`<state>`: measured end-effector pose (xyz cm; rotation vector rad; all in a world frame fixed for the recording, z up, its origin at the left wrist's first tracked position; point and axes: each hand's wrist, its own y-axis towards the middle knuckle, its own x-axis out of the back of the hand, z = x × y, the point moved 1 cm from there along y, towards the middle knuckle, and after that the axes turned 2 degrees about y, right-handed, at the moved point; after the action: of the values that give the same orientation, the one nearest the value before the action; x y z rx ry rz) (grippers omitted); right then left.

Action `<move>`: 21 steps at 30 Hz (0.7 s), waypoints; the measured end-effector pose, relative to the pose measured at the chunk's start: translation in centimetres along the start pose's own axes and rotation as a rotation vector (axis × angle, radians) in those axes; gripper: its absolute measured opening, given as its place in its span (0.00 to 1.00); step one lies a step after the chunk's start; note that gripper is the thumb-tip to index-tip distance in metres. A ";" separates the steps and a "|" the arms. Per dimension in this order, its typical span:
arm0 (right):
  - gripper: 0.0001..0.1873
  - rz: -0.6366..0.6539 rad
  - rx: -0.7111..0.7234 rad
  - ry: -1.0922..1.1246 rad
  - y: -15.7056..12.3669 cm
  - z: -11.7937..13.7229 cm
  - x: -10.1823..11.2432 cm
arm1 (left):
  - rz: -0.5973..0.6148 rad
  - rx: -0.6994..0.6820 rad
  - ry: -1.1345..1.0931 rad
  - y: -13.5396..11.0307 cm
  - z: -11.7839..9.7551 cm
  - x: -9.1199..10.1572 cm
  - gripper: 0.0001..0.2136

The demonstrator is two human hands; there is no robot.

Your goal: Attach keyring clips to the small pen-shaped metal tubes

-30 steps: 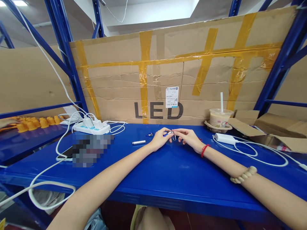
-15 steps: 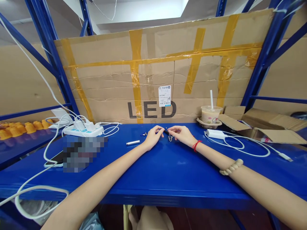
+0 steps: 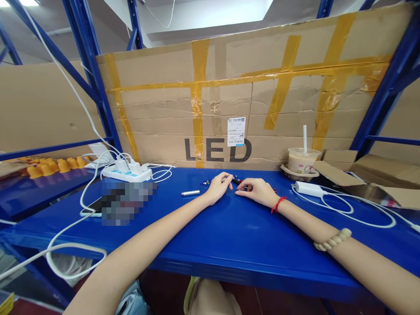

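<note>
My left hand (image 3: 220, 187) is closed, its fingertips at the end of a slim black stick-like piece (image 3: 236, 180) just above the blue table. Just right of it, my right hand (image 3: 257, 192) is bent down with thumb and fingers pinched together low over the tabletop. Whatever lies in that pinch is too small and covered to name. Behind the right hand, a bit of something dark red and black is partly hidden. A silver metal tube (image 3: 190, 193) lies to the left of my left hand. Behind the tube is a small blue and metal piece (image 3: 205, 183).
A white power strip (image 3: 127, 174) with plugs and cables sits at the back left, with a phone (image 3: 95, 207) in front. On the right are a drink cup with a straw (image 3: 303, 159), a white adapter (image 3: 308, 189) with cable, and an open cardboard box (image 3: 380, 183).
My right hand has come away from the black piece and dropped lower, toward the table. My left hand stays at the piece. The whole view has shifted, so things appear farther right.
</note>
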<state>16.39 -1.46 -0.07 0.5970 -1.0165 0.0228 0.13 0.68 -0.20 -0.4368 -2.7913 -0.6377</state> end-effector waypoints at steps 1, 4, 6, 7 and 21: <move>0.15 -0.024 0.006 0.012 0.0 0.0 0.0 | 0.002 0.000 0.000 0.0 0.0 0.0 0.11; 0.17 -0.160 -0.002 0.117 0.1 0.2 0.0 | 0.006 -0.012 0.004 0.0 0.1 0.0 0.10; 0.19 -0.255 -0.029 0.238 0.2 0.3 0.0 | 0.005 -0.020 0.014 0.0 0.1 0.0 0.11; 0.19 -0.286 -0.051 0.303 0.2 0.3 0.1 | 0.005 -0.026 0.021 0.0 0.1 0.1 0.11; 0.23 -0.205 -0.439 0.949 0.6 1.3 0.3 | 0.132 -0.196 0.319 -0.4 -0.5 -0.1 0.12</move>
<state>15.36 -1.63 0.97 0.2217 -0.0233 -0.0898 0.20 0.07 0.06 -0.5027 -2.3894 -0.8694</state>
